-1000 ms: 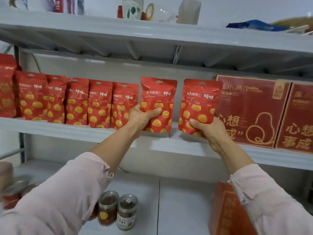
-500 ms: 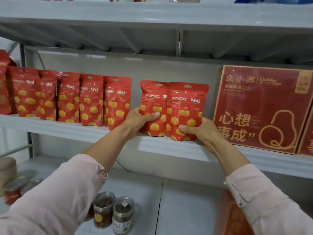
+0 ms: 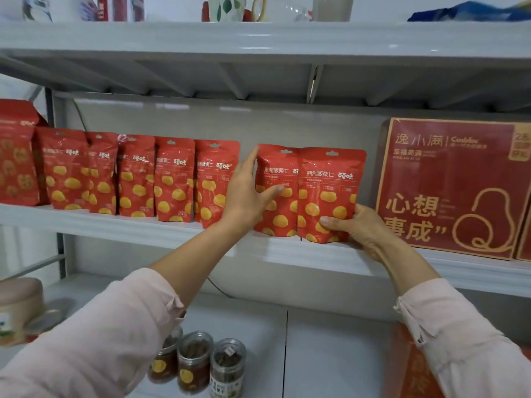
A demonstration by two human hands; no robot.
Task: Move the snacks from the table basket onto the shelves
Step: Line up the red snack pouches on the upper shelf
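Two red snack pouches with yellow chestnuts stand side by side on the middle shelf [image 3: 287, 254]. My left hand [image 3: 247, 196] cups the left edge of the left pouch [image 3: 278, 196], fingers behind it and thumb across its front. My right hand [image 3: 356, 225] grips the lower right corner of the right pouch [image 3: 330, 191], which overlaps the left one. Left of them stands a row of several matching pouches [image 3: 138, 176]. The table basket is out of view.
A large red gift box [image 3: 454, 188] stands right of the pouches. Cups and packages sit on the top shelf [image 3: 258, 38]. On the bottom shelf stand three small jars [image 3: 198, 363], a round tin [image 3: 17, 305] at left, and a red box [image 3: 413, 369] at right.
Both pouches came down onto the middle shelf and closed up together. My left hand slid up along the left pouch's side. The view moved closer to the shelf.
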